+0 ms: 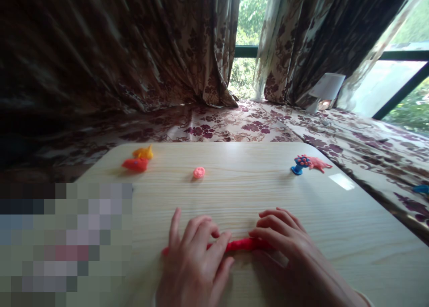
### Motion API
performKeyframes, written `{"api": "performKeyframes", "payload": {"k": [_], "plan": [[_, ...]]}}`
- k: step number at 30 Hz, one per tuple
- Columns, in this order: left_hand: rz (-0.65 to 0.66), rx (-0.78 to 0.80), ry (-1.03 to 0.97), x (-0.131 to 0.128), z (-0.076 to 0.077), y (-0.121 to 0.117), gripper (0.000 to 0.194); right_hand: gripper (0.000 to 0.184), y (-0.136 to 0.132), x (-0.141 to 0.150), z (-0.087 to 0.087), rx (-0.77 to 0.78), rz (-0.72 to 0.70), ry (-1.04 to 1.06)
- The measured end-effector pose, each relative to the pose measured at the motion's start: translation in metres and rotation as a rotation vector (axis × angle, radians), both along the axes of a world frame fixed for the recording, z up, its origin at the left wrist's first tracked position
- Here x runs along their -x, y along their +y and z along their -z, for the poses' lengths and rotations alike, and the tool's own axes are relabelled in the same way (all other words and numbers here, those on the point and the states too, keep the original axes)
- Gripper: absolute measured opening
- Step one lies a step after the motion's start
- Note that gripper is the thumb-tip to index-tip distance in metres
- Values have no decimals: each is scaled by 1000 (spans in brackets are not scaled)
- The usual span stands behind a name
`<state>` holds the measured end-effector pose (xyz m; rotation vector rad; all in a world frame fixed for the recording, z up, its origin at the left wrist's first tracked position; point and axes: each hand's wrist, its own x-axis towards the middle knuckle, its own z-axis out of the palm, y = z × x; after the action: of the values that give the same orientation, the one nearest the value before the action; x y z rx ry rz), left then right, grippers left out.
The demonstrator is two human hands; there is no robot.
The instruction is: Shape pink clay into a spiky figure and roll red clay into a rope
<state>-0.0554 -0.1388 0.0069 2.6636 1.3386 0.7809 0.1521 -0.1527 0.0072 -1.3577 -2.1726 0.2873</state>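
A long, thin roll of red modelling clay [243, 244] lies crosswise on the light wood-grain table, under both my hands. My left hand [196, 258] rests over its left part with the fingers spread and slightly bent; the tip of the roll shows beyond them. Over the right end is my right hand [284, 240], its fingers stretched out and lightly curved on the clay. That end is hidden beneath the fingers. Neither hand is closed around the roll. Farther away, a small round pink clay piece [199, 172] sits near the middle of the table.
An orange-red clay figure [136, 165] and a yellow one [144, 152] are at the far left. At the far right stand a blue clay piece with pink dots [299, 163] and a flat pink figure [319, 164]. A white lamp [327, 87] stands beyond. The left foreground is pixelated.
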Motion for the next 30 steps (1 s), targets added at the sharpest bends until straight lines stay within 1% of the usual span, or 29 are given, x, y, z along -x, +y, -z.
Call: {"api": "performKeyframes", "payload": {"k": [3,5,9,12,14,16,17,20,25,30], "plan": [[-8,50,-26,-16,0,0,15,14,-1,1,-4,16,-3,-5],[9,69,-20,-20,0,1,14,15,0,0,-5,13,-23,-18],[22,66,-13,-17,0,4,15,19,1,-7,-3,9,-67,-14],[22,42,-16,-15,2,5,15,23,-2,-14,0,-24,-25,21],[23,6,-22,-15,3,6,17,21,-4,-18,2,-33,13,34],[31,-13,-20,-18,3,6,22,20,-6,-20,1,-10,19,29],[36,-11,-15,-20,3,7,21,21,-6,-21,1,0,7,27],[37,15,-6,-25,0,8,14,18,-7,-20,-2,7,-9,31],[45,25,-43,-26,-3,7,16,14,-6,-12,-2,-31,13,58],[58,37,-58,-25,-4,6,15,10,-4,-5,-2,-45,-12,71]]}}
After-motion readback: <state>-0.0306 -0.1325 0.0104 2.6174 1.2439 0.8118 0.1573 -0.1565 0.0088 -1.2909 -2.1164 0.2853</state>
